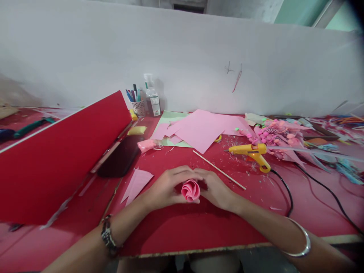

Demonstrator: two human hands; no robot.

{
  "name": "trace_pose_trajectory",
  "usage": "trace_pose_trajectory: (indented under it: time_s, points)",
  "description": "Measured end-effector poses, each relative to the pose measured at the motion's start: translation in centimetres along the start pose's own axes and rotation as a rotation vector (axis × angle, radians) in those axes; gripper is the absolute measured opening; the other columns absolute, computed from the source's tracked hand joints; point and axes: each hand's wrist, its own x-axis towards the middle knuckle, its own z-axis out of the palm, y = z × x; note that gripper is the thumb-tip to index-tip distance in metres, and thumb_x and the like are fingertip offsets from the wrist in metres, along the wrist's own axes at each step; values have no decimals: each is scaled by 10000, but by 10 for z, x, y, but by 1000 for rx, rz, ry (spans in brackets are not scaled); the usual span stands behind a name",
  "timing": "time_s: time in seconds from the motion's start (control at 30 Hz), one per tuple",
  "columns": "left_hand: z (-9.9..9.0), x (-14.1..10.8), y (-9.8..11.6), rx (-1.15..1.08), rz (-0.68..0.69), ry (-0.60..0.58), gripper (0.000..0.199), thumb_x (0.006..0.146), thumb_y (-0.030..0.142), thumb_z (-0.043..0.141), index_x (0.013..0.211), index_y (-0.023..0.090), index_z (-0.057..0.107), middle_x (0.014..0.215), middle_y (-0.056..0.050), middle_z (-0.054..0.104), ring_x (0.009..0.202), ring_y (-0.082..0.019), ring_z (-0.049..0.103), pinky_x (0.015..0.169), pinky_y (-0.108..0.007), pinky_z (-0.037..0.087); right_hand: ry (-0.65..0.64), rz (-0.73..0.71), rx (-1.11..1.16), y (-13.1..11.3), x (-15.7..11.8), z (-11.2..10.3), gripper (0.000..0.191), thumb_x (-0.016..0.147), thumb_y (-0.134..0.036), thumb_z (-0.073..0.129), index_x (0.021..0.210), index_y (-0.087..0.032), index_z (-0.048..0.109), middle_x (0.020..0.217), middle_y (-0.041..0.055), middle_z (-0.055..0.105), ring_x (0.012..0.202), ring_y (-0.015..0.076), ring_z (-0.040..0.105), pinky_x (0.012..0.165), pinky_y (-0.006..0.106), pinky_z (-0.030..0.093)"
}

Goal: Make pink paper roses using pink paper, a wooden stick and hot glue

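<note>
Between my two hands is a pink rolled paper flower (190, 190), its spiral end turned toward me. My left hand (167, 186) curls round it from the left, thumb below and fingers over the top. My right hand (217, 189) closes on it from the right, with its fingertips meeting the left ones; part of its grip is hidden behind the roll. Just beyond the hands a thin wooden stick (218, 170) lies slantwise on the red table (199, 231). Cut pink paper triangles (137, 185) rest beside my left forearm.
A yellow glue gun (251, 151) with a black cord lies at the right, before a heap of pink paper flowers (275, 134). Pink sheets (199, 129) spread at the back. A red board (68, 159) stands at the left, near a dark phone-like slab (119, 157). Behind are a pen cup (138, 107) and bottle (153, 100).
</note>
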Motion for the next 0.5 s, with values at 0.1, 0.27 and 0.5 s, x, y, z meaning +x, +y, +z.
trace_pose_trajectory:
  time_s: [0.1,0.27,0.5]
  points:
    - [0,0,0,-8,7,24,398,650,307,662,1023,224,549,940,-59,585,849,-170,541,744,-277,441,3,-30,-4,2,0,0,109,767,-165,511,867,-154,554,912,58,580,823,162,529,724,266,407]
    - [-2,0,2,-22,-8,46,324,665,292,653,964,196,575,912,-64,582,834,-166,541,735,-273,442,-18,-30,-12,2,-1,-1,124,789,-192,493,884,-153,562,911,60,586,820,160,536,735,261,409]
    - [-2,-3,-3,-111,-75,245,399,667,343,634,1023,194,535,965,-82,584,872,-212,536,772,-328,430,-45,12,-48,-1,0,-1,153,824,-246,438,875,-168,560,820,41,597,755,155,539,698,253,401]
